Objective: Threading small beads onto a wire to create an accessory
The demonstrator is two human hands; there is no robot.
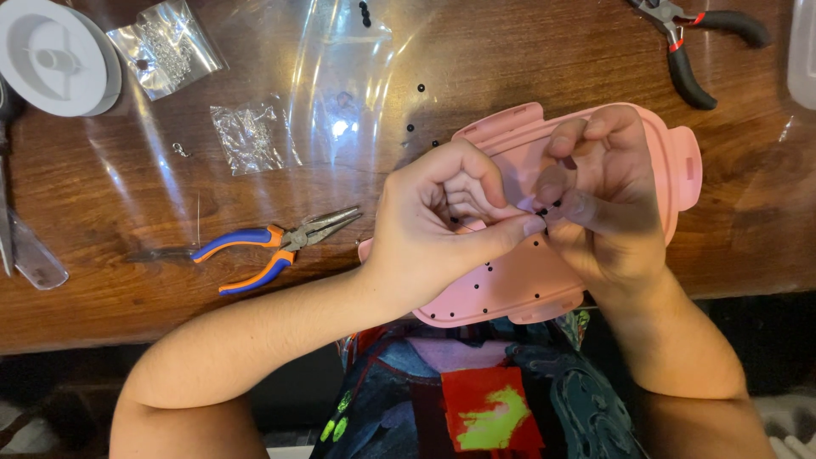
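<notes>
On the wooden table (110, 280), a pink lid (510, 285) lies at the near edge. Above it the left hand (442, 221) and right hand (608, 200) meet, fingertips pinched closed on small black beads (548, 207). This seems the threading step; adding another bead needs a steady, fine pinch.

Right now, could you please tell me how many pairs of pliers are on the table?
2: blue-and-orange pliers left of the left hand, and black-and-red pliers at the table's top right, partly cut off. Others could lie out of view.
</notes>
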